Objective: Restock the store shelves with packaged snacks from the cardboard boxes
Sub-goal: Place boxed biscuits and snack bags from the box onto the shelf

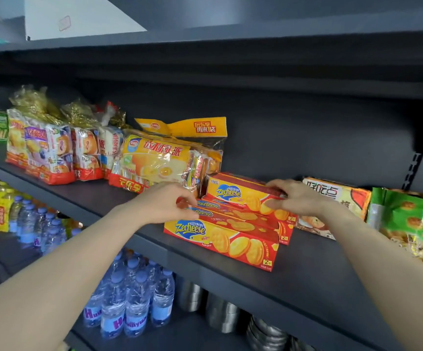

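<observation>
Several red and yellow Zecheese cracker boxes stand in a row on the dark shelf (306, 269), one behind another. The front box (220, 243) stands nearest the shelf edge. My left hand (166, 202) pinches the left end of a middle box (230, 214) with curled fingers. My right hand (299, 198) grips the right end of the rearmost, tallest box (238, 192), fingers over its top edge and thumb on its front face. No cardboard box is in view.
Bagged cakes (154, 160) fill the shelf left of the boxes; a brown biscuit pack (337, 198) and a green bag (408, 219) lie to the right. Water bottles (129, 300) and metal tins (220, 312) stand on the shelf below. Another shelf board (230, 54) hangs overhead.
</observation>
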`<state>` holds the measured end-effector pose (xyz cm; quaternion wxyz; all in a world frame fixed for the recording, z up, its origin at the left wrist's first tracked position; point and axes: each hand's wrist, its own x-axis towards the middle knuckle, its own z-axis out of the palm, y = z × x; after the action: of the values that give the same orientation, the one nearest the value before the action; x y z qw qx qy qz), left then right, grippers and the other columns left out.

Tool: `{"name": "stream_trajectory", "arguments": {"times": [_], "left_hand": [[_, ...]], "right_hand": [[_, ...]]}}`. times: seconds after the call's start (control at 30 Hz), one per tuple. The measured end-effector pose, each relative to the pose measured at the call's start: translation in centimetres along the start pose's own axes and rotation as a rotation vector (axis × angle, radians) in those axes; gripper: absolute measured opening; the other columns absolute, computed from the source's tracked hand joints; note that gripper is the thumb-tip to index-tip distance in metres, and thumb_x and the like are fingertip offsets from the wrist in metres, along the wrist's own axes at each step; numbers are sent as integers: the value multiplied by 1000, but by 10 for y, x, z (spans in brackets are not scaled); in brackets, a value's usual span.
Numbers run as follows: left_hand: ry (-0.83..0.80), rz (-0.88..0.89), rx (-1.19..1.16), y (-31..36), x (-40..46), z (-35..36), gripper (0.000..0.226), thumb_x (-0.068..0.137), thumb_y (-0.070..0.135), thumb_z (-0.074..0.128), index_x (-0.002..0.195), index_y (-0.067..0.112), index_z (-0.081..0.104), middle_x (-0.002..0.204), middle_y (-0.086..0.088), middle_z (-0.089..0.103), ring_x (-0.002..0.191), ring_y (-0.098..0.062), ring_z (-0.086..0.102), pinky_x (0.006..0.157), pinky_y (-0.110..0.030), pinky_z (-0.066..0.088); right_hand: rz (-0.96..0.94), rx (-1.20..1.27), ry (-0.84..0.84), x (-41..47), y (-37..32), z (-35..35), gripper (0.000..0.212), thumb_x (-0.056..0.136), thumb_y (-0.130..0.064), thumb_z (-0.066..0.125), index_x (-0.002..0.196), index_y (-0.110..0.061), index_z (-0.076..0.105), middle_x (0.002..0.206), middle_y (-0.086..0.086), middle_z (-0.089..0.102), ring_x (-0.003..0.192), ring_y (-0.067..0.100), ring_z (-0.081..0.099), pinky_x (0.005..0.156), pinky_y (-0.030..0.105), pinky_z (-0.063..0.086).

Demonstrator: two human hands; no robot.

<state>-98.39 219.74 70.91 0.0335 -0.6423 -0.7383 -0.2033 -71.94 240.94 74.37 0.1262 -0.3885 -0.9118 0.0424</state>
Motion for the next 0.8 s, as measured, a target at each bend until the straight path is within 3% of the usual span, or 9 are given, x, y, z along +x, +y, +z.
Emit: {"name": "stream_trajectory", "arguments": {"times": [0.13, 0.33, 0.5, 0.67, 0.8], "left_hand": [[14, -4, -24, -2, -3, 6, 39, 80, 63, 68, 112, 40, 70, 115, 18, 64, 108, -6, 56, 97, -36, 46], [139, 29, -45, -4, -25, 21, 35, 88, 51, 66, 120, 35, 68, 121, 13, 57, 117, -10, 53, 97, -31, 39], [223, -15, 51, -23, -81, 16, 39, 94, 44, 61, 131, 33, 60, 139, 7, 47, 127, -16, 46, 104, -34, 37], [375, -130, 124, -61, -172, 4, 36, 93, 38, 63, 127, 27, 64, 131, 3, 52, 119, -22, 50, 99, -40, 45], [443, -254, 127, -98, -265, 13, 32, 90, 32, 69, 120, 22, 69, 125, -2, 57, 114, -29, 56, 96, -45, 49]], "right_hand": [[-88, -290, 206, 5, -1, 22, 66, 86, -66, 58, 140, -30, 45, 132, 5, 56, 123, 28, 49, 104, 43, 40], [-90, -512, 264, 3, -8, 28, 73, 87, -77, 43, 141, -28, 44, 131, 6, 57, 121, 30, 53, 102, 45, 40], [-170, -577, 450, -25, -57, 32, 59, 91, -64, 49, 130, -20, 58, 119, 12, 62, 112, 36, 56, 92, 47, 40], [-356, -499, 544, -74, -149, 58, 58, 94, -56, 35, 101, -10, 70, 93, 13, 68, 89, 38, 61, 78, 45, 42], [-493, -421, 569, -120, -225, 114, 47, 93, -48, 41, 100, -11, 69, 94, 12, 67, 91, 37, 60, 77, 45, 41]]}}
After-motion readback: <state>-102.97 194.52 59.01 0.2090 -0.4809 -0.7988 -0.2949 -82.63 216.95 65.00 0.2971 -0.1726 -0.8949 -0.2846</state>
